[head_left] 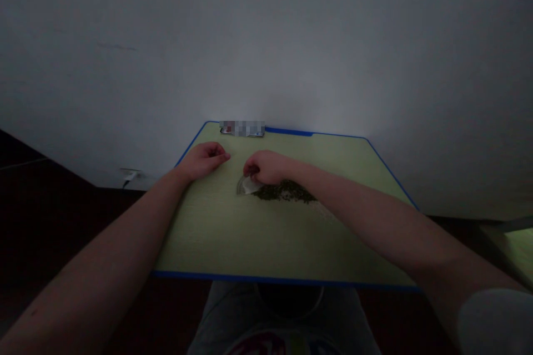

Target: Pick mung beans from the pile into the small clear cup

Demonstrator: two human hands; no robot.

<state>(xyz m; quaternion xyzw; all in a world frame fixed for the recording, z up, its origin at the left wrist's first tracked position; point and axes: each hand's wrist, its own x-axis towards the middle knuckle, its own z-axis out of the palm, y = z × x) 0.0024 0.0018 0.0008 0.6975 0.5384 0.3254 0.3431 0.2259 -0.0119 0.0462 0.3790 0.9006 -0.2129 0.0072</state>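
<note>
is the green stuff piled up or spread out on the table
Spread out: the dark green flakes lie in a low, wide patch directly on the tabletop, beside the right hand, with no container around them.

On the desk [200, 233], dried leaves [285, 193] lie right of a plastic piece [245, 186], a phone [242, 130] behind both.

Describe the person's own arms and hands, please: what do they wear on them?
The left hand and right hand are bare, with no gloves. The left arm and right arm are bare too, and no watch shows. A pale grey sleeve ends on the right upper arm; no left sleeve is in view.
</note>
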